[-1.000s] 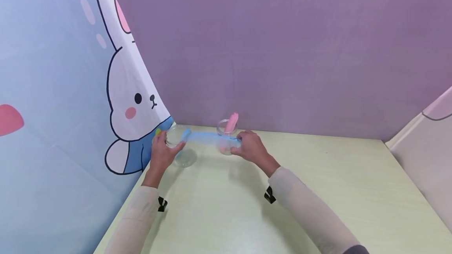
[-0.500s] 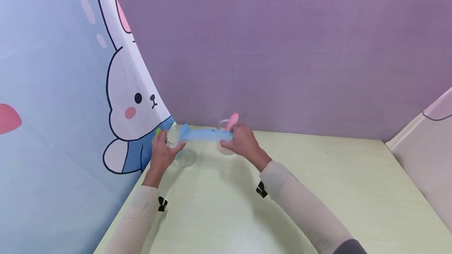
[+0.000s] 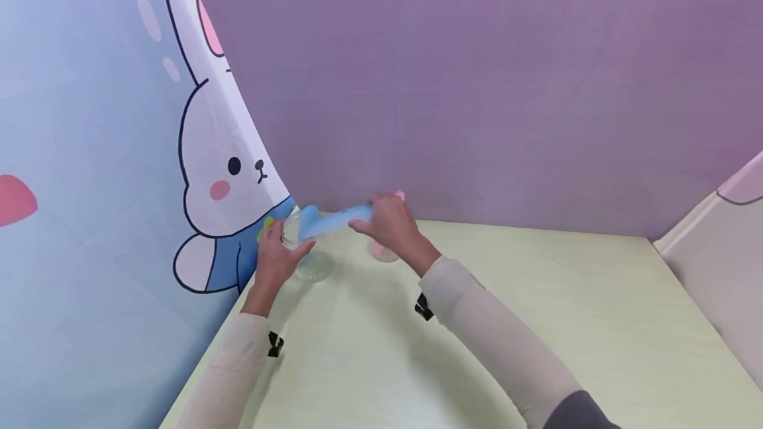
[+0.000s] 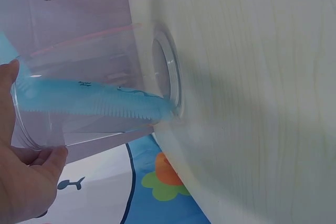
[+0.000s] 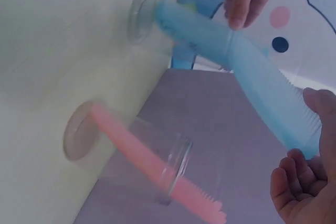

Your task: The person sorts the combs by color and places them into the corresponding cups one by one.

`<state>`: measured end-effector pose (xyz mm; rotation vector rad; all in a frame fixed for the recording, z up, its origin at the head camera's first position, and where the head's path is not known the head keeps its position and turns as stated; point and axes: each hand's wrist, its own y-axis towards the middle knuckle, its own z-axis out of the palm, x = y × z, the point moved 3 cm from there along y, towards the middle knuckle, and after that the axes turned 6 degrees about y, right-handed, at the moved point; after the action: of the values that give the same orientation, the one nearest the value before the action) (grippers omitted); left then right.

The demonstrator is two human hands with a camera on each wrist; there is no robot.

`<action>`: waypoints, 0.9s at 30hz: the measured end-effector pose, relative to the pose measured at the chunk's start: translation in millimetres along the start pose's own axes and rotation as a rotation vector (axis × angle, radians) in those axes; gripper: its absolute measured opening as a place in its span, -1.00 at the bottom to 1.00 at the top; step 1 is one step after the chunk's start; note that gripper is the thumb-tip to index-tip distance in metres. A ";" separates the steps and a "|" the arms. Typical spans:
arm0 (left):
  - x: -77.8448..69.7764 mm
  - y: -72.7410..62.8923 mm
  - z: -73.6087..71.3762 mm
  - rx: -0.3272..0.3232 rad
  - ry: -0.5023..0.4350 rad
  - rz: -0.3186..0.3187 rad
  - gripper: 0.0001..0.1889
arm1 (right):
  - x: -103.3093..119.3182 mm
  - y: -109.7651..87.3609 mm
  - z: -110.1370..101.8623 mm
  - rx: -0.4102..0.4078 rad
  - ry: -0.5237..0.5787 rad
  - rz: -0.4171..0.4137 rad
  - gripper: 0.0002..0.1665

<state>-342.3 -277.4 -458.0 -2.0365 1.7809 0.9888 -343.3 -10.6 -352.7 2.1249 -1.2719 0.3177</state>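
My left hand (image 3: 279,265) grips the rim of a clear plastic cup (image 3: 314,269) that stands at the back left of the table. In my right hand (image 3: 393,222) is the end of a translucent blue comb (image 3: 336,220), pinched between thumb and fingers. Its other end reaches down inside the cup, as the left wrist view shows, with the comb (image 4: 100,97) slanting to the base. Fine teeth run along one edge. Behind my right hand, a pink comb (image 5: 136,153) leans in a second clear cup (image 5: 181,161), partly hidden in the head view.
Both cups stand on a pale wood-grain table (image 3: 536,310) close to the purple back cloth (image 3: 477,85). A rabbit-print cloth (image 3: 220,151) hangs close along the left side. A pale cloth (image 3: 721,270) borders the right edge.
My right hand has moved left and slightly up with the blue comb, which has gone from nearly level to slanting into the left cup. My left hand has kept its grip in place.
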 end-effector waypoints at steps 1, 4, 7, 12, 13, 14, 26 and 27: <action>-0.5 0.0 0.4 -0.002 0.002 0.003 -0.09 | 4.1 1.4 0.2 -0.008 0.010 -0.019 -0.53; -2.0 -0.7 2.6 0.000 0.006 0.004 -0.08 | 12.4 3.5 2.9 -0.001 0.072 -0.064 -0.52; -4.3 -0.8 6.7 0.004 0.015 0.010 -0.08 | 12.8 2.0 4.7 0.017 0.113 -0.093 -0.37; -8.0 1.6 10.1 0.022 0.026 0.001 -0.09 | 4.1 -3.6 3.0 0.031 0.161 -0.061 -0.23; -8.8 2.3 10.0 0.025 0.026 0.002 -0.09 | 1.7 -4.5 2.2 0.030 0.170 -0.050 -0.23; -9.4 2.8 9.6 0.028 0.027 0.004 -0.09 | -0.7 -5.4 1.4 0.031 0.173 -0.041 -0.24; -26.1 -0.8 -5.2 -0.035 0.057 0.118 0.09 | -33.5 -23.7 -23.3 0.056 0.128 0.059 -0.28; -32.1 -0.5 -8.6 -0.058 0.055 0.148 0.06 | -37.4 -25.8 -26.4 0.054 0.130 0.067 -0.29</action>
<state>-339.6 -257.8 -431.3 -2.0078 1.9779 1.0463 -337.1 40.9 -361.3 2.0734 -1.2741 0.5158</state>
